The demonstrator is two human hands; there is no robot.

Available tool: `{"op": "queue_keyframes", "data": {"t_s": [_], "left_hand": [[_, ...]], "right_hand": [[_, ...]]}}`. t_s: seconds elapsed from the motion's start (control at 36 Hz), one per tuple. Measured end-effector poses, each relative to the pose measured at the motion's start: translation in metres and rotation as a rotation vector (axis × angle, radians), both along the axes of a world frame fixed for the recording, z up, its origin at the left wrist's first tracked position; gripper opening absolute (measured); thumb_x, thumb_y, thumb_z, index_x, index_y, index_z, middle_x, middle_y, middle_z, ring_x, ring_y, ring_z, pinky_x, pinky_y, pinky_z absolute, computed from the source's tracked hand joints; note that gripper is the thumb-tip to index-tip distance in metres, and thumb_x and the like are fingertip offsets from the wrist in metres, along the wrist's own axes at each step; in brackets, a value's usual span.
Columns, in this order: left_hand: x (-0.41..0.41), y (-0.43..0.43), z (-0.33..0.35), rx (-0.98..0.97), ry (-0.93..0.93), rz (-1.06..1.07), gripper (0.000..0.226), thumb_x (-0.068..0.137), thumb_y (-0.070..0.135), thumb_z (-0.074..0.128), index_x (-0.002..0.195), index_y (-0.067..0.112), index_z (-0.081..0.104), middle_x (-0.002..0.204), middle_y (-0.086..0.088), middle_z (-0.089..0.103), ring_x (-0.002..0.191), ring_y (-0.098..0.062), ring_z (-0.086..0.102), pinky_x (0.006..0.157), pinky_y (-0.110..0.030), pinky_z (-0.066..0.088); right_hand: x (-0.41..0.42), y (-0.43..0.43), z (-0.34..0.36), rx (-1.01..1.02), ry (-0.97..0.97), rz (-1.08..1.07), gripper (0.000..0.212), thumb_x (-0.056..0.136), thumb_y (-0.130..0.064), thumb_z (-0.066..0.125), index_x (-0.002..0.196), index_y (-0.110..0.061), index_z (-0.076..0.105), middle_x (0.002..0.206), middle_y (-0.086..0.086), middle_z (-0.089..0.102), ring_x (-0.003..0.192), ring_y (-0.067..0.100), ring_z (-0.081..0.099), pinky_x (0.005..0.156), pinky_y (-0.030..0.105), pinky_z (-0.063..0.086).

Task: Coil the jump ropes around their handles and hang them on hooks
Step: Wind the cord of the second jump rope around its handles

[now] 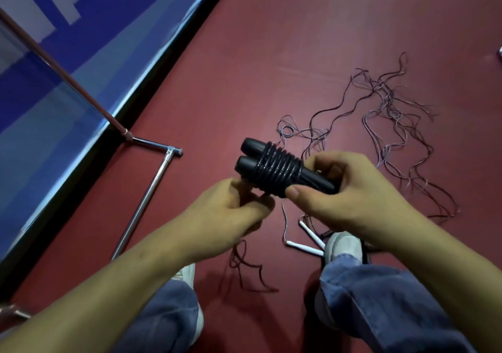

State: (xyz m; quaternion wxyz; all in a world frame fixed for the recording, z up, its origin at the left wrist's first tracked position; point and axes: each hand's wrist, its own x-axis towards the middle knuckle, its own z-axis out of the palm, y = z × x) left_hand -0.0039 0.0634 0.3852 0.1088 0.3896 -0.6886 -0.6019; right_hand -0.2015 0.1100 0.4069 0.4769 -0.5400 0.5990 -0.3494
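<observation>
Your right grip [350,189] clamps two black handles [252,159] side by side, thumb pressed against the coils, likely so they cannot slip. Your left grip [231,211], just beneath, curls round the rope [279,170], apparently keeping its loose tail taut for the next turn. The bundle is held above the floor [271,53]. The rope, thin, dark and glossy, lies in tight, even turns across the middle of both handles. Beyond, more ropes [394,113] sprawl tangled on the floor; white handles [307,246] lie by your shoe.
</observation>
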Motion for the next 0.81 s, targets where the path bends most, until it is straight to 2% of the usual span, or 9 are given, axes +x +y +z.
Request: {"op": "queue_keyframes", "data": {"t_s": [0.11, 0.25, 0.31, 0.39, 0.5, 0.61, 0.69, 0.75, 0.81], "left_hand": [[-0.001, 0.006, -0.005, -0.018, 0.043, 0.110, 0.032, 0.091, 0.014, 0.056, 0.072, 0.040, 0.060, 0.058, 0.007, 0.050, 0.051, -0.007, 0.043, 0.054, -0.024, 0.037], [-0.003, 0.007, -0.007, -0.030, 0.046, 0.233, 0.022, 0.094, 0.006, 0.061, 0.083, 0.025, 0.065, 0.057, 0.015, 0.055, 0.047, 0.000, 0.046, 0.051, -0.016, 0.038], [-0.004, 0.008, -0.006, -0.035, 0.024, 0.242, 0.020, 0.098, 0.010, 0.060, 0.090, 0.026, 0.070, 0.054, 0.015, 0.052, 0.046, -0.001, 0.044, 0.050, -0.015, 0.037], [-0.006, 0.007, -0.005, -0.068, -0.030, 0.256, 0.020, 0.100, 0.015, 0.060, 0.087, 0.027, 0.071, 0.049, 0.023, 0.053, 0.046, 0.005, 0.048, 0.050, -0.011, 0.034], [-0.006, 0.006, -0.001, -0.088, -0.101, 0.255, 0.023, 0.098, 0.009, 0.058, 0.083, 0.020, 0.071, 0.043, 0.024, 0.050, 0.044, 0.009, 0.049, 0.046, -0.009, 0.031], [-0.007, 0.006, -0.001, -0.089, -0.152, 0.225, 0.033, 0.098, 0.012, 0.061, 0.068, 0.026, 0.065, 0.039, 0.016, 0.042, 0.038, -0.001, 0.040, 0.041, -0.013, 0.028], [-0.008, 0.007, -0.002, -0.134, -0.163, 0.208, 0.052, 0.098, 0.014, 0.061, 0.055, 0.042, 0.063, 0.042, 0.014, 0.042, 0.042, -0.004, 0.037, 0.043, -0.015, 0.028], [-0.007, 0.011, -0.003, -0.201, -0.159, 0.180, 0.045, 0.099, 0.018, 0.060, 0.062, 0.043, 0.065, 0.046, 0.009, 0.047, 0.043, -0.005, 0.037, 0.044, -0.017, 0.027], [-0.005, 0.016, -0.004, -0.275, -0.166, 0.133, 0.025, 0.099, 0.022, 0.058, 0.077, 0.026, 0.067, 0.054, -0.005, 0.052, 0.045, -0.014, 0.039, 0.046, -0.028, 0.033]], "right_hand": [[-0.004, 0.002, 0.007, -0.002, -0.034, 0.047, 0.022, 0.069, -0.027, 0.075, 0.081, -0.012, 0.064, 0.059, -0.003, 0.056, 0.050, 0.012, 0.048, 0.048, 0.025, 0.040], [-0.012, 0.002, 0.006, 0.048, -0.033, 0.057, 0.025, 0.073, -0.015, 0.083, 0.088, -0.007, 0.065, 0.063, 0.000, 0.058, 0.048, 0.010, 0.048, 0.047, 0.023, 0.040], [-0.010, 0.001, -0.002, 0.031, 0.037, 0.012, 0.021, 0.076, -0.019, 0.083, 0.087, -0.016, 0.066, 0.061, -0.004, 0.060, 0.050, 0.010, 0.050, 0.051, 0.028, 0.040], [-0.007, 0.001, -0.010, -0.002, 0.174, -0.012, 0.027, 0.070, -0.045, 0.076, 0.088, -0.030, 0.063, 0.064, -0.008, 0.063, 0.057, 0.010, 0.055, 0.058, 0.036, 0.047], [-0.006, 0.002, -0.004, -0.055, 0.167, 0.027, 0.016, 0.077, -0.039, 0.074, 0.083, -0.031, 0.062, 0.060, -0.006, 0.059, 0.054, 0.009, 0.050, 0.054, 0.035, 0.043], [-0.003, 0.004, -0.001, -0.043, 0.131, 0.058, 0.017, 0.074, -0.037, 0.071, 0.084, -0.026, 0.062, 0.064, 0.010, 0.062, 0.054, 0.018, 0.051, 0.054, 0.051, 0.050], [0.000, 0.004, -0.002, -0.052, 0.126, 0.040, 0.017, 0.074, -0.036, 0.072, 0.084, -0.025, 0.064, 0.064, 0.012, 0.062, 0.053, 0.025, 0.051, 0.053, 0.051, 0.051], [0.000, 0.001, -0.004, -0.075, 0.155, -0.001, 0.015, 0.077, -0.034, 0.076, 0.083, -0.024, 0.066, 0.065, 0.011, 0.062, 0.053, 0.027, 0.050, 0.053, 0.045, 0.047], [0.000, -0.002, -0.010, -0.080, 0.184, -0.037, 0.014, 0.082, -0.030, 0.078, 0.081, -0.020, 0.067, 0.065, 0.012, 0.062, 0.053, 0.019, 0.047, 0.052, 0.040, 0.043]]}}
